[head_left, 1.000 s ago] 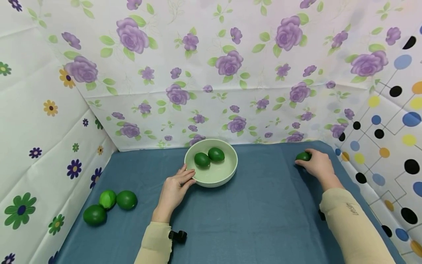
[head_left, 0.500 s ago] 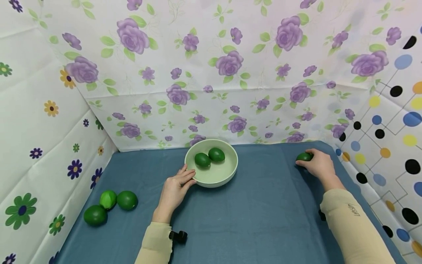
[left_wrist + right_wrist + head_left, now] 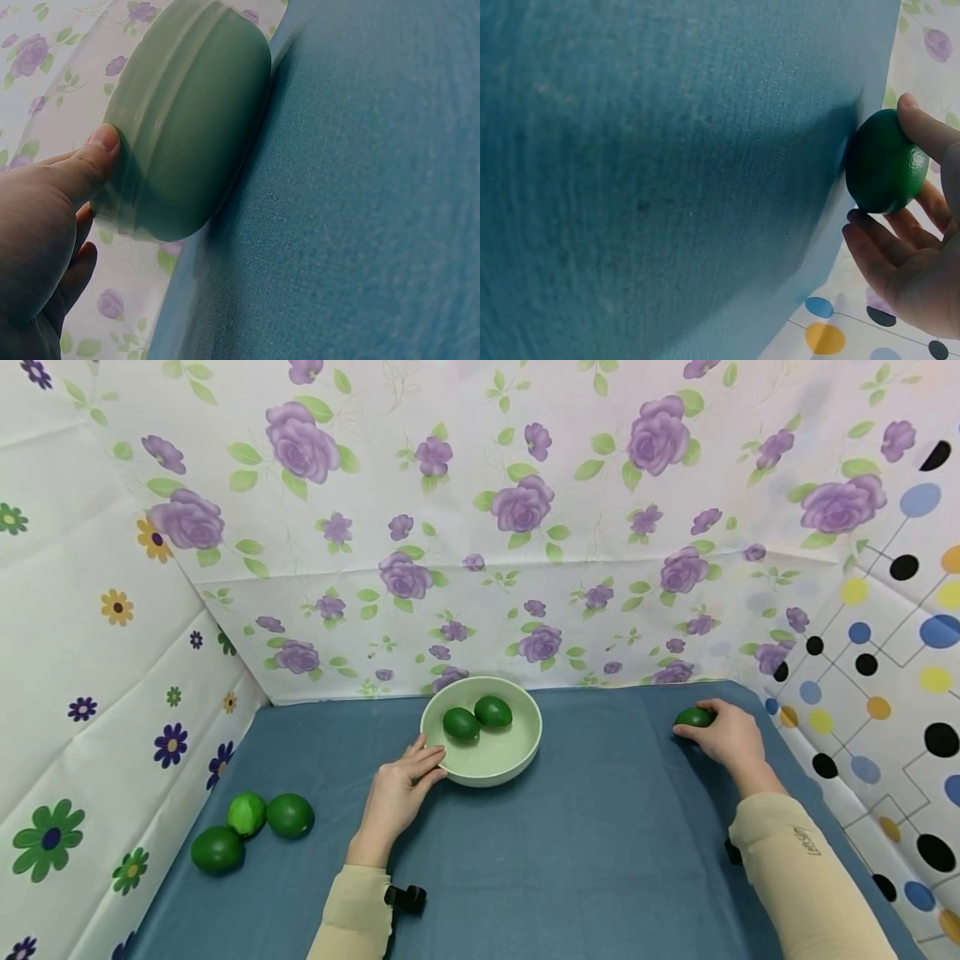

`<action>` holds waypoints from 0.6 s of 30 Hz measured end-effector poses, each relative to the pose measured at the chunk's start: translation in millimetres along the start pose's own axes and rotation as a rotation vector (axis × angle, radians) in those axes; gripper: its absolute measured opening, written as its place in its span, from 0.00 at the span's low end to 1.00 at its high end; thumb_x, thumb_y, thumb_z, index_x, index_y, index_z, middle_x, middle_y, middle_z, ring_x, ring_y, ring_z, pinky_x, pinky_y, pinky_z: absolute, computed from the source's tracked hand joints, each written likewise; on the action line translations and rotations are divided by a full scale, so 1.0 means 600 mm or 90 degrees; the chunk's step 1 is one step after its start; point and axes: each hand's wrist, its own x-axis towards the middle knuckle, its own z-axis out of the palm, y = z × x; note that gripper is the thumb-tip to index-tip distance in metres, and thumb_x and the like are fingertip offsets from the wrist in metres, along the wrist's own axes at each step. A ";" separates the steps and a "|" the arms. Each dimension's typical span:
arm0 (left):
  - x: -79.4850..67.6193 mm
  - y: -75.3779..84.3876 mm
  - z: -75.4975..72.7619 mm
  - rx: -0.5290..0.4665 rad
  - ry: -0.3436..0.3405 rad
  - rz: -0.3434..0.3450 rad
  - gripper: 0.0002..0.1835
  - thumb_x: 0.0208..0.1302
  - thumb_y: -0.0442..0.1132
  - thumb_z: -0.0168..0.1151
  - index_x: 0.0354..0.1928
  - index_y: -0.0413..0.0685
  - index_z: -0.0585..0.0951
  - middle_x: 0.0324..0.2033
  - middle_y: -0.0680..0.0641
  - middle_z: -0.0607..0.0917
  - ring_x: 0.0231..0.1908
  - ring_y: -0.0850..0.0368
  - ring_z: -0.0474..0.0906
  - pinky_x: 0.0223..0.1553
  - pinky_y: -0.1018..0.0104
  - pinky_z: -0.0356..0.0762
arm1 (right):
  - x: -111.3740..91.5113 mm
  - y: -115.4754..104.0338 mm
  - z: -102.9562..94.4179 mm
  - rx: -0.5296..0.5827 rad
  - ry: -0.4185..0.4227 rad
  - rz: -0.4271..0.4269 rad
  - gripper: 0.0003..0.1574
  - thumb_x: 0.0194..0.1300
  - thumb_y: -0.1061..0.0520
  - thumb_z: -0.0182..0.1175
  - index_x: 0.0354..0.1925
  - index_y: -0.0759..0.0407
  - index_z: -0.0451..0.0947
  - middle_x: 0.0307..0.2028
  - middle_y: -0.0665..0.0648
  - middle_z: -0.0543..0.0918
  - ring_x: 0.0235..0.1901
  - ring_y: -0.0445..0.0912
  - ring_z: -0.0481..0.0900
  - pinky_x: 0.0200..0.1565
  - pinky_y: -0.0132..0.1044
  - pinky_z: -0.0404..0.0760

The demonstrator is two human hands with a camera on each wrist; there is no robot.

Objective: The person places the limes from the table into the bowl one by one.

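Your right hand [image 3: 727, 739] is pinching a green fruit [image 3: 693, 717] near the blue cloth [image 3: 600, 835]'s far right corner; your left hand [image 3: 397, 789] is gripping the bowl [image 3: 495, 767]'s rim, two fruits [image 3: 492, 712] sitting inside.

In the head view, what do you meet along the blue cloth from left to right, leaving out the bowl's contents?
Dark green fruit, brighter green fruit, second dark green fruit, left hand, pale green bowl, held fruit in the right hand.
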 end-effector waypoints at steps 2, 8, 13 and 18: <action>0.000 0.001 0.000 -0.001 0.001 0.002 0.20 0.69 0.40 0.74 0.61 0.44 0.89 0.60 0.45 0.88 0.72 0.50 0.73 0.72 0.50 0.74 | -0.002 -0.001 0.000 -0.002 0.002 0.000 0.54 0.70 0.34 0.71 0.78 0.65 0.67 0.67 0.81 0.69 0.58 0.75 0.74 0.48 0.68 0.81; -0.001 0.002 -0.001 0.002 0.001 0.005 0.21 0.69 0.41 0.74 0.61 0.44 0.89 0.60 0.44 0.88 0.72 0.50 0.73 0.72 0.50 0.74 | -0.008 -0.004 -0.002 -0.008 0.007 -0.002 0.54 0.70 0.34 0.71 0.78 0.65 0.67 0.68 0.81 0.69 0.58 0.76 0.73 0.48 0.69 0.80; 0.000 0.003 -0.001 0.002 0.001 0.002 0.20 0.69 0.40 0.74 0.61 0.45 0.89 0.60 0.45 0.88 0.72 0.49 0.73 0.72 0.51 0.74 | -0.010 -0.005 0.000 -0.013 0.008 0.000 0.54 0.71 0.35 0.71 0.78 0.65 0.67 0.68 0.81 0.69 0.58 0.76 0.74 0.48 0.70 0.80; 0.000 0.003 -0.002 -0.002 -0.002 -0.004 0.20 0.69 0.40 0.74 0.62 0.48 0.89 0.60 0.46 0.88 0.72 0.50 0.73 0.73 0.52 0.73 | -0.012 -0.007 0.002 -0.016 0.012 -0.002 0.53 0.71 0.35 0.71 0.78 0.66 0.67 0.67 0.81 0.70 0.57 0.76 0.74 0.48 0.70 0.81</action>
